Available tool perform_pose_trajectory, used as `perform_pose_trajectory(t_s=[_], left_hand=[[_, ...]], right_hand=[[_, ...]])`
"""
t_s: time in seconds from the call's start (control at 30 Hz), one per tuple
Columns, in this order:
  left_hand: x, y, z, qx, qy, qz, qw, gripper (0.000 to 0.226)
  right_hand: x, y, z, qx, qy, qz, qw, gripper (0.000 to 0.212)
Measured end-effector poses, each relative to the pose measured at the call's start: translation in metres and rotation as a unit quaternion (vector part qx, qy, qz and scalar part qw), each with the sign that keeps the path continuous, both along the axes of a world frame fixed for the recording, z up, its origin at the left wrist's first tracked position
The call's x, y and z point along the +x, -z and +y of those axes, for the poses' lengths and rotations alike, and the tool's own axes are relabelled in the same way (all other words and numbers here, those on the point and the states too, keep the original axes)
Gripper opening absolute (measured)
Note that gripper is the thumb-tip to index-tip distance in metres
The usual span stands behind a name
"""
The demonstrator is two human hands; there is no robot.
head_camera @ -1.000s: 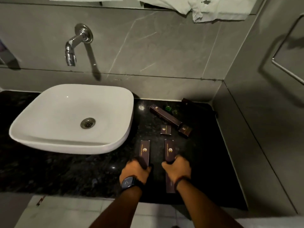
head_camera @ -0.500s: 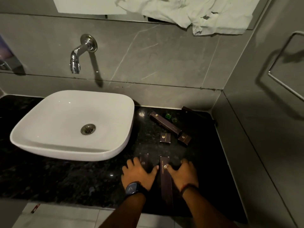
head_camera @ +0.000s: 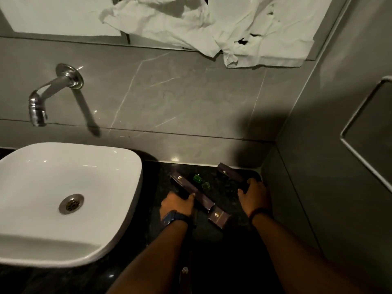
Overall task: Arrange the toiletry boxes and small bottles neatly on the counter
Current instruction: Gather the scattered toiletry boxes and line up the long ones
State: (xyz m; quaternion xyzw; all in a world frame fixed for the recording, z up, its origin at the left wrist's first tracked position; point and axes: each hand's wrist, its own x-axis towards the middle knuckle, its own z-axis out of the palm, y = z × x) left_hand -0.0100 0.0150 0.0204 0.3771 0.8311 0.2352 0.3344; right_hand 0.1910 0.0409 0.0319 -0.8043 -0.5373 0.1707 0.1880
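Head view: my left hand (head_camera: 178,203) has fingers curled over the long box (head_camera: 192,190) lying diagonally right of the sink (head_camera: 127,166). My right hand (head_camera: 253,195) grips a second long box (head_camera: 228,172) by the corner wall. Small box (head_camera: 219,216) and two green bottles (head_camera: 201,181) sit between them on the counter (head_camera: 161,183). Another box (head_camera: 184,274) lies near the counter's front edge.

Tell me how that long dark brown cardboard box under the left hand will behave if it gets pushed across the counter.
The long dark brown cardboard box lies flat, so it should slide, not roll. It looks light, and the glossy black stone counter offers little grip. Pushed by the left hand at one end, it may pivot.
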Motion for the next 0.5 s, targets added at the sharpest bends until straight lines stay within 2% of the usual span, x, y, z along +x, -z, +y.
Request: perform_pose_trajectory(t_s=[0.1,0.2,0.3,0.43,0.5], left_hand=[[0.007,0.013,0.031,-0.014,-0.045,-0.054,0.997,0.056],[0.012,0.032,0.062,-0.025,-0.077,-0.100,0.992,0.074],[0.019,0.046,0.085,-0.042,-0.106,-0.099,0.989,0.090],[0.022,0.059,0.105,-0.026,-0.149,-0.120,0.981,0.085],[0.020,0.065,0.108,-0.025,-0.152,-0.132,0.979,0.083]], right_hand=[[0.003,0.011,0.033,-0.017,-0.038,-0.034,0.999,0.039],[0.009,0.027,0.064,-0.066,-0.082,-0.074,0.992,0.050],[0.017,0.041,0.088,-0.124,-0.113,-0.098,0.981,0.057],[0.017,0.055,0.112,-0.148,-0.125,-0.134,0.972,0.049],[0.012,0.056,0.117,-0.159,-0.125,-0.112,0.973,0.058]])
